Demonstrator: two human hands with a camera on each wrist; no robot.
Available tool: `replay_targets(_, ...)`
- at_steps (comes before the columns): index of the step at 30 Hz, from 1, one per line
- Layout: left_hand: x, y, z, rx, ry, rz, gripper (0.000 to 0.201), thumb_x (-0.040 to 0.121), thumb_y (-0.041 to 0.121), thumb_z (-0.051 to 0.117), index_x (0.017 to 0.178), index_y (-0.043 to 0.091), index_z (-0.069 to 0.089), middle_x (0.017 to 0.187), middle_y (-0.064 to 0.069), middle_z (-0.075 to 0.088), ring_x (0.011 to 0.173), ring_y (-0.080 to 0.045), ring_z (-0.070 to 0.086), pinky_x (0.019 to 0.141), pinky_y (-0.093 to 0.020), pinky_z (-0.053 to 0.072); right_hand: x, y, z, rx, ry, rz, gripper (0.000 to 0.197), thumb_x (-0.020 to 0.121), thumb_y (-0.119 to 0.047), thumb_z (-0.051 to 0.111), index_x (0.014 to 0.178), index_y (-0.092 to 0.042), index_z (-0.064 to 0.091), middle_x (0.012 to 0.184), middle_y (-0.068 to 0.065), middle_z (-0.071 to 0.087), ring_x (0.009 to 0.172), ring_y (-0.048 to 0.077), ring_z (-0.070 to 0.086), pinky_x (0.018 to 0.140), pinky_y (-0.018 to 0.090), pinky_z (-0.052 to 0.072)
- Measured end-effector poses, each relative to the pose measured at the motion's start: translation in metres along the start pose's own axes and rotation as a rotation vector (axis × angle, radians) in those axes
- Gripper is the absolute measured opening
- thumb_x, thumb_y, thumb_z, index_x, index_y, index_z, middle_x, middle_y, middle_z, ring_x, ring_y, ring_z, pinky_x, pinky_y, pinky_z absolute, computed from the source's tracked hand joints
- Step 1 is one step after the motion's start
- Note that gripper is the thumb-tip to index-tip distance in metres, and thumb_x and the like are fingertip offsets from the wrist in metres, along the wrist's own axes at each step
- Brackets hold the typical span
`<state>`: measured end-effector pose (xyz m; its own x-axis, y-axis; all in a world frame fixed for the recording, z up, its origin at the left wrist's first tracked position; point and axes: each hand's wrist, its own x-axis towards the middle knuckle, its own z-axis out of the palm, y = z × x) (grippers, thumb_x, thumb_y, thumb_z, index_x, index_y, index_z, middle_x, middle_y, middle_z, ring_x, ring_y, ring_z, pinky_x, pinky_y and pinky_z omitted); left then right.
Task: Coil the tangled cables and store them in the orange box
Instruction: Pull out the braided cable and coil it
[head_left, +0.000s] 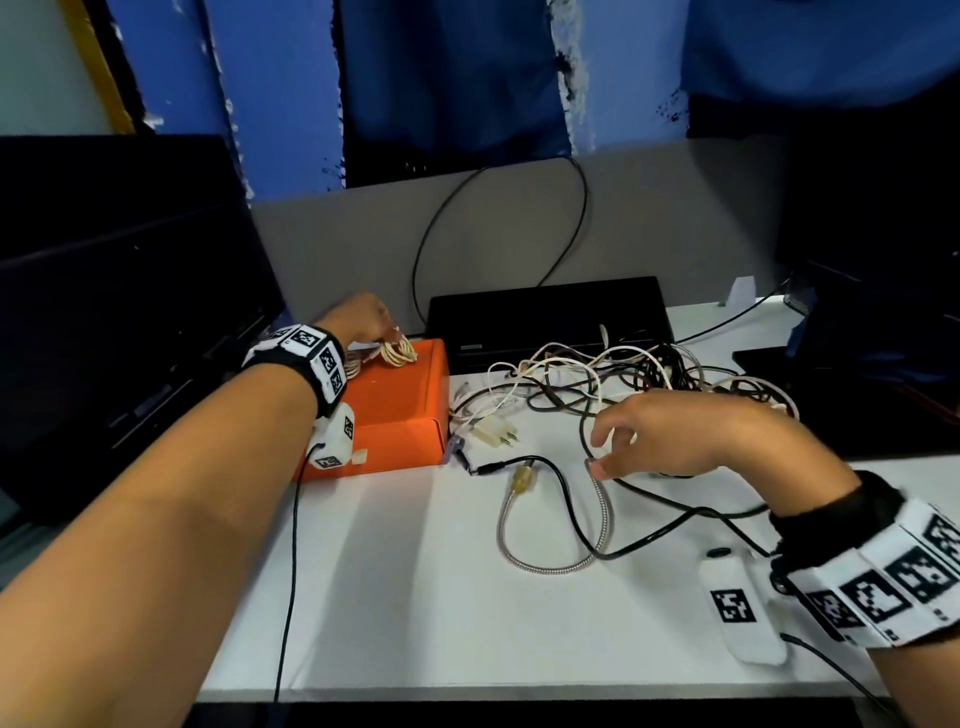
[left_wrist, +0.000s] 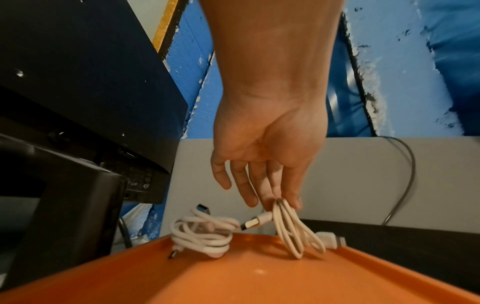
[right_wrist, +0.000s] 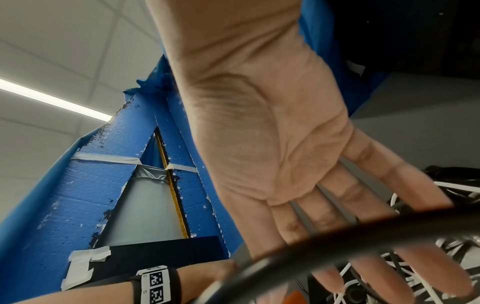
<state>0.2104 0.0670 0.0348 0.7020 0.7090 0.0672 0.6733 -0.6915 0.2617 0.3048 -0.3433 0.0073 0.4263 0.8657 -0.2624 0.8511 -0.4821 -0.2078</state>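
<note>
The orange box (head_left: 395, 395) lies at the table's left. My left hand (head_left: 363, 317) reaches over its far end and pinches a coiled cream cable (head_left: 399, 353) at the fingertips. In the left wrist view that coil (left_wrist: 293, 230) hangs from the fingers (left_wrist: 275, 189) onto the orange box (left_wrist: 259, 277). A second coiled white cable (left_wrist: 202, 236) lies to its left. My right hand (head_left: 691, 431) hovers over the tangled black and white cables (head_left: 623, 374), fingers loose and holding nothing. Its thumb is near the end of a silver braided cable (head_left: 545, 564). A black cable (right_wrist: 311, 253) crosses below the right hand (right_wrist: 285, 164).
A black flat device (head_left: 545, 317) sits behind the tangle, and a dark monitor (head_left: 104, 286) stands at the left. A white plug (head_left: 493, 434) lies beside the box. A grey partition (head_left: 675, 218) closes the back. A thin black wire (head_left: 291, 571) hangs from my left wrist.
</note>
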Motion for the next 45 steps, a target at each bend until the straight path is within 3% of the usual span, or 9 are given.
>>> replay_targets(8, 0.000, -0.006, -0.001, 0.104, -0.032, -0.012, 0.022, 0.093, 0.019, 0.072, 0.109, 0.004, 0.074, 0.112, -0.012, 0.073, 0.107, -0.031, 0.067, 0.099, -0.044, 0.053, 0.004, 0.002, 0.002, 0.009, -0.023, 0.000, 0.045, 0.093, -0.064, 0.062, 0.128, -0.037, 0.060, 0.118, -0.016, 0.058, 0.084, -0.003, 0.052, 0.067, 0.020, 0.039)
replay_targets(14, -0.003, 0.006, -0.013, 0.151, 0.031, -0.006, 0.023, 0.094, 0.018, 0.068, 0.113, 0.005, 0.073, 0.115, -0.012, 0.072, 0.107, -0.031, 0.065, 0.096, -0.045, 0.054, 0.006, 0.003, 0.005, 0.031, -0.121, -0.007, 0.046, 0.084, -0.060, 0.076, 0.124, -0.040, 0.065, 0.105, -0.017, 0.062, 0.101, 0.015, 0.065, 0.093, 0.035, 0.055)
replay_targets(20, -0.038, 0.067, -0.025, 0.109, 0.029, 0.259, 0.020, 0.098, 0.031, 0.065, 0.111, 0.018, 0.073, 0.111, -0.001, 0.072, 0.103, -0.023, 0.064, 0.092, -0.038, 0.051, 0.008, -0.007, 0.016, 0.125, -0.239, -0.008, 0.054, 0.084, -0.038, 0.083, 0.132, -0.036, 0.058, 0.109, -0.006, 0.070, 0.090, 0.023, 0.076, 0.070, 0.034, 0.060)
replay_targets(25, -0.100, 0.140, -0.002, 0.105, -0.298, 0.599, 0.014, 0.096, 0.024, 0.065, 0.106, 0.022, 0.076, 0.099, 0.006, 0.075, 0.085, -0.013, 0.070, 0.080, -0.027, 0.051, 0.013, -0.006, 0.018, 0.064, -0.224, -0.051, 0.033, 0.091, -0.034, 0.075, 0.124, -0.035, 0.068, 0.107, -0.003, 0.077, 0.091, 0.020, 0.072, 0.081, 0.033, 0.059)
replay_targets(30, -0.121, 0.177, 0.042, 0.052, -0.710, 0.637, 0.030, 0.096, 0.025, 0.069, 0.124, 0.028, 0.060, 0.111, 0.007, 0.070, 0.091, -0.012, 0.072, 0.075, -0.030, 0.056, 0.012, 0.006, 0.002, 0.082, 0.262, -0.099, 0.040, 0.095, -0.032, 0.066, 0.135, -0.038, 0.062, 0.134, -0.012, 0.066, 0.119, 0.016, 0.062, 0.101, 0.035, 0.050)
replay_targets(33, -0.120, 0.186, 0.051, -0.087, -0.601, 0.701, 0.033, 0.095, 0.020, 0.071, 0.126, 0.022, 0.059, 0.112, 0.000, 0.072, 0.086, -0.016, 0.075, 0.072, -0.033, 0.060, 0.013, 0.016, -0.005, 0.304, 0.428, -0.137, 0.036, 0.095, -0.022, 0.066, 0.127, -0.041, 0.064, 0.126, -0.017, 0.070, 0.107, 0.010, 0.068, 0.090, 0.029, 0.056)
replay_targets(37, -0.101, 0.173, 0.043, -0.148, -0.178, 0.594, 0.014, 0.101, 0.016, 0.060, 0.089, 0.020, 0.067, 0.080, -0.001, 0.071, 0.056, -0.013, 0.070, 0.058, -0.027, 0.051, 0.008, 0.031, -0.016, 0.508, 0.499, -0.177, 0.028, 0.101, -0.012, 0.062, 0.120, -0.032, 0.060, 0.105, -0.010, 0.076, 0.080, 0.006, 0.073, 0.072, 0.032, 0.058)
replay_targets(41, -0.076, 0.150, 0.032, -0.255, -0.022, 0.403, 0.030, 0.105, 0.010, 0.048, 0.083, 0.021, 0.066, 0.074, -0.004, 0.068, 0.055, -0.018, 0.068, 0.057, -0.027, 0.052, 0.004, 0.059, -0.024, 0.376, 0.441, -0.001, 0.033, 0.100, -0.026, 0.065, 0.132, -0.028, 0.055, 0.107, -0.004, 0.075, 0.093, 0.020, 0.071, 0.086, 0.041, 0.058)
replay_targets(45, -0.074, 0.139, 0.005, -0.764, -0.013, 0.274, 0.036, 0.109, 0.004, 0.032, 0.092, 0.016, 0.061, 0.097, -0.017, 0.068, 0.050, -0.014, 0.070, 0.048, -0.024, 0.057, 0.008, 0.084, -0.018, 0.174, 0.246, 0.164, 0.049, 0.096, -0.044, 0.069, 0.140, -0.030, 0.055, 0.126, -0.004, 0.067, 0.111, 0.018, 0.062, 0.098, 0.036, 0.050)
